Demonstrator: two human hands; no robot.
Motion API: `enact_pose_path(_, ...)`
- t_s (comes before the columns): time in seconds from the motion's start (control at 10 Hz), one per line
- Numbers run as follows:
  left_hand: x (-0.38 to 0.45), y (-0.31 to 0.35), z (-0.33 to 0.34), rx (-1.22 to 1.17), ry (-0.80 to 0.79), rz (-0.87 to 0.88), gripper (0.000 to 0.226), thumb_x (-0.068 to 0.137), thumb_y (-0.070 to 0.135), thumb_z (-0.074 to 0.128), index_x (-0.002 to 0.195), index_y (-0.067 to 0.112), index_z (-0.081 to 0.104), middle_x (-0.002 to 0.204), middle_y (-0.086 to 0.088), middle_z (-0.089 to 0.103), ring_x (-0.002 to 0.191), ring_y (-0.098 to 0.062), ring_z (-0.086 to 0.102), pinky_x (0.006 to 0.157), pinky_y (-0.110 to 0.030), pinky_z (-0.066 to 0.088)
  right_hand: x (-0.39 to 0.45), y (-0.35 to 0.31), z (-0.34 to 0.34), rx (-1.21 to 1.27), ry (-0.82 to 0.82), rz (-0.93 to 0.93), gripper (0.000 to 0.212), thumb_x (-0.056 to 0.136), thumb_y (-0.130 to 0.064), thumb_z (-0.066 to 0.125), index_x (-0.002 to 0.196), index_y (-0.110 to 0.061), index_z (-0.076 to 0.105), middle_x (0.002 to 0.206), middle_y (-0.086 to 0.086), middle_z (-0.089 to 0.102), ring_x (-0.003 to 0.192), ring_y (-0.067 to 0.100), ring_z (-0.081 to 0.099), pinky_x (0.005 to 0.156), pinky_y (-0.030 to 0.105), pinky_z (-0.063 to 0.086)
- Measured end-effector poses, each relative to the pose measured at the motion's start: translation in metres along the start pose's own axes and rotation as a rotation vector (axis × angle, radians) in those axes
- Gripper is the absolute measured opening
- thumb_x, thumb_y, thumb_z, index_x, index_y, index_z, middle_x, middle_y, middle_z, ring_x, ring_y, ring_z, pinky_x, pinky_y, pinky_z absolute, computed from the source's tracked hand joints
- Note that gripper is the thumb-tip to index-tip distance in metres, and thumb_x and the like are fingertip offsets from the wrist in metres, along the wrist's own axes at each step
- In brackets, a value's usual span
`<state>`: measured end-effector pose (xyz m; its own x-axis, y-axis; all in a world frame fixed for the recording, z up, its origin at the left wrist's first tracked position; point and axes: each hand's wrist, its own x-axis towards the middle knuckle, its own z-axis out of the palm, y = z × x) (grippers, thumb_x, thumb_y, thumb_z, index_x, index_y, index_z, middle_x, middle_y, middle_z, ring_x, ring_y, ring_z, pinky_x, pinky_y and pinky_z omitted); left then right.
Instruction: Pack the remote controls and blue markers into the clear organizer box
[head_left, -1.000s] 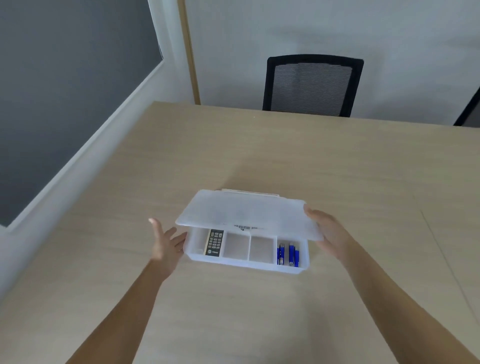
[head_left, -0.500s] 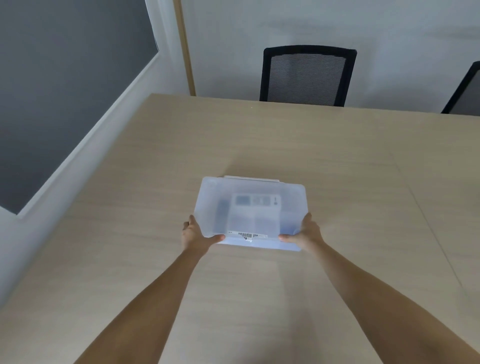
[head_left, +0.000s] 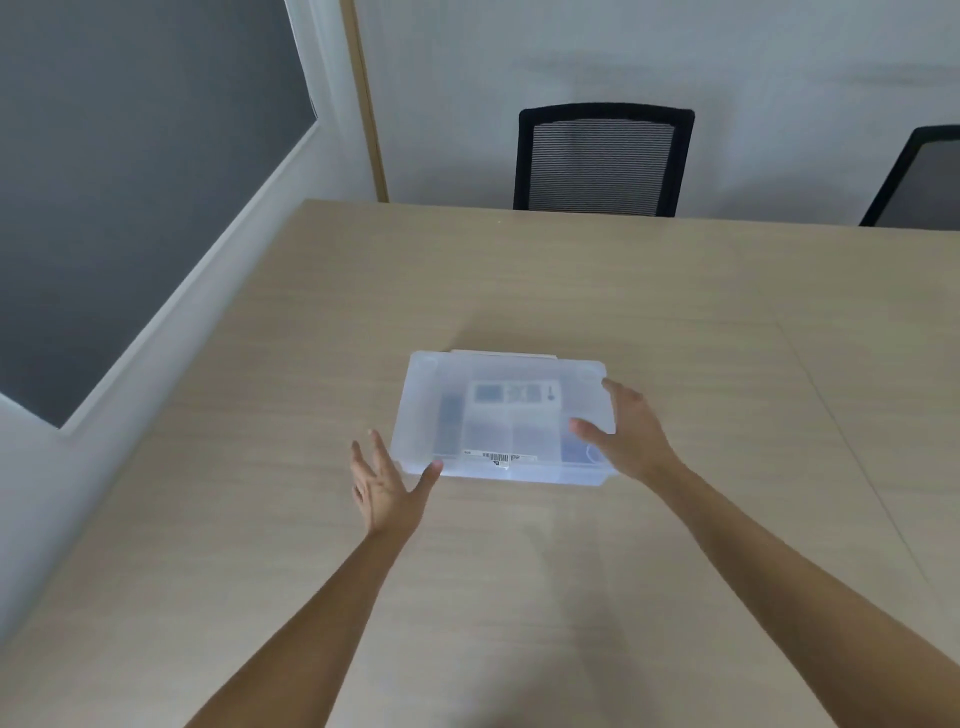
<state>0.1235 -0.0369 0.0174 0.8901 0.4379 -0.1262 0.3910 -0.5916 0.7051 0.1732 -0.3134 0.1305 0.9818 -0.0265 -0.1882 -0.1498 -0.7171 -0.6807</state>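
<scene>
The clear organizer box (head_left: 498, 415) lies flat on the wooden table (head_left: 519, 286) with its frosted lid down. Through the lid a dark remote control (head_left: 451, 410) shows faintly at the left and the blue markers (head_left: 576, 449) at the right. My left hand (head_left: 387, 486) hovers at the box's near left corner, fingers spread, its thumb tip close to the corner. My right hand (head_left: 626, 434) is at the box's right side, thumb lying over the lid and fingers spread by the right edge, holding nothing.
A black mesh chair (head_left: 602, 158) stands behind the table's far edge, and part of a second chair (head_left: 919, 176) is at the far right. A dark wall panel (head_left: 130, 171) runs along the left.
The lid came down from half raised to shut. Both hands pressed the front corners, then let go; the left drew back and opened, the right slid up along the right edge.
</scene>
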Motion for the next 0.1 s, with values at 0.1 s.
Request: enact_pose_path(0.1, -0.0468, -0.0406, -0.0202, -0.17, 0.252, -0.059, 0.085, 0.083, 0.042, 0.065, 0.148, 0.01, 0.022, 0.154, -0.026, 0.014, 0.142, -0.042, 0.02, 0.115, -0.05, 0.025, -0.0557, -0.0498, -0.0715, 0.224, 0.159, -0.268, 0.03, 0.084, -0.025, 0.067, 0.113, -0.019, 0.064, 0.114, 0.004, 0.069, 0.094, -0.006, 0.065, 0.079, 0.008, 0.047)
